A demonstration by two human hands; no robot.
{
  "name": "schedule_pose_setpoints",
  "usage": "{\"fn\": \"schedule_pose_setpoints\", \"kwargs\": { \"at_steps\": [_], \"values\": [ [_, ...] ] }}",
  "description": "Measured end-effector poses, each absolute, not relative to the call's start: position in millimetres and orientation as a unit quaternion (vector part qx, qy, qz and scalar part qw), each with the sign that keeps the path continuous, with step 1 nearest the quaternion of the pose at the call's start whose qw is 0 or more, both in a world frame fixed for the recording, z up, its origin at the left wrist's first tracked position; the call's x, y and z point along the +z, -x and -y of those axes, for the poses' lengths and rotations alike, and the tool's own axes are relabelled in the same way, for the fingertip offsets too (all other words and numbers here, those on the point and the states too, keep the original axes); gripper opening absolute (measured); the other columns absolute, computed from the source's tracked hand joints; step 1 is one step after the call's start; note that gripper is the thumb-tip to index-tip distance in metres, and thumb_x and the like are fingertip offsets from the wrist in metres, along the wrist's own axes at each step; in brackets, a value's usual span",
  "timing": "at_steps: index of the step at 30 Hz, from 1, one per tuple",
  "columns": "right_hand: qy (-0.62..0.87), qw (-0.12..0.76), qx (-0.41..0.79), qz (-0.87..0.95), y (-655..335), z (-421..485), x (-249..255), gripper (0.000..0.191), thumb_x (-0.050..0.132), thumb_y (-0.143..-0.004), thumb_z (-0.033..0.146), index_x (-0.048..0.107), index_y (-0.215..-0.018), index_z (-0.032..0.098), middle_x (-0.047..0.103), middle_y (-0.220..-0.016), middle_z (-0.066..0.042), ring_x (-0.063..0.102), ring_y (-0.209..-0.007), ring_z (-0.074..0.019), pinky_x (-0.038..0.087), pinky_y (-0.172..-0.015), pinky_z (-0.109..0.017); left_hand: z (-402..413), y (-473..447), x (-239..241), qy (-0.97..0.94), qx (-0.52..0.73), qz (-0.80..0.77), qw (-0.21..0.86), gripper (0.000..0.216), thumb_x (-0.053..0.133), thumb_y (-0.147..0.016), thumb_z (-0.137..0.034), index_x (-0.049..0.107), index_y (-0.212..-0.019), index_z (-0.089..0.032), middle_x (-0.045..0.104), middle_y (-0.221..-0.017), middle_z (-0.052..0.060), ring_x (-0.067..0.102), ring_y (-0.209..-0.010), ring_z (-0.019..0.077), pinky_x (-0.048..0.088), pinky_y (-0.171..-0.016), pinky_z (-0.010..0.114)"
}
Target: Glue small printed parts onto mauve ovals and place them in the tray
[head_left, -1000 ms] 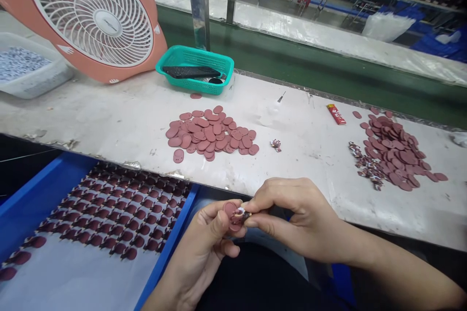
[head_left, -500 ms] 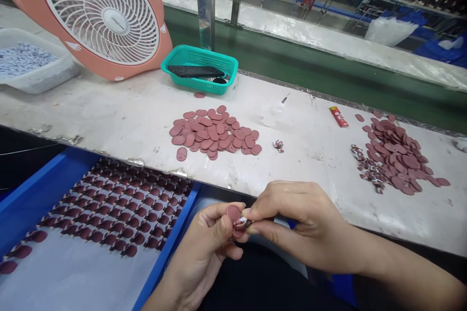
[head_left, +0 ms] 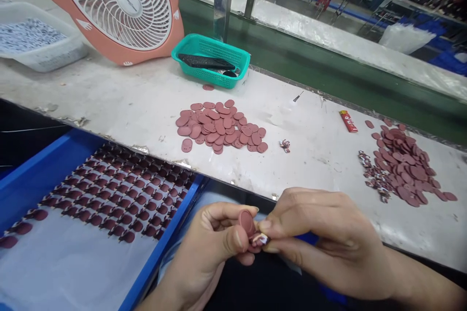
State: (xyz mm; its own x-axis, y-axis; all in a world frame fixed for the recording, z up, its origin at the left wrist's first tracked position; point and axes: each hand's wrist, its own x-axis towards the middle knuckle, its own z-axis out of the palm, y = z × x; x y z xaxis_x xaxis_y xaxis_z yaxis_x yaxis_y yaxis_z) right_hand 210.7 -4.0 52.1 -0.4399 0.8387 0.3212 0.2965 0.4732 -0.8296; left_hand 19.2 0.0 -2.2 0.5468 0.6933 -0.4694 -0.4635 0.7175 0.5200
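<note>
My left hand is closed around a small dark-red oval piece, pinched between thumb and fingers below the table edge. My right hand meets it from the right and pinches a tiny patterned white-and-red part against that oval. A pile of the same red ovals lies on the white table ahead. One loose patterned part rests beside that pile.
A blue tray at lower left holds rows of finished red pieces on white paper. At right lie a second oval pile, small patterned parts and a red lighter. Behind stand a teal basket, an orange fan, a white bin.
Both hands stay joined on the oval and small part, sitting slightly lower and further right in view. The camera has shifted, so the table items sit further right.
</note>
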Motion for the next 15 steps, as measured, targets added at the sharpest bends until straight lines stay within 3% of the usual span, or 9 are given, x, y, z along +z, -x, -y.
{"fn": "schedule_pose_setpoints", "kwargs": {
  "at_steps": [15],
  "values": [
    [0.369, 0.382, 0.365, 0.764, -208.5, 1.2, 51.6, 0.017, 0.073, -0.090, 0.005, 0.071, -0.103, 0.016, 0.078, -0.085, -0.006, 0.072, -0.078, -0.0138, 0.058, -0.074, -0.022, -0.5, -17.1, -9.3, -0.160, 0.344, -0.350, 0.856, 0.035, 0.096, -0.057, -0.043, 0.084, -0.081, -0.023, 0.074, -0.067, 0.001, 0.064, -0.058, 0.0102, 0.049, -0.049, 0.015]
  ]
}}
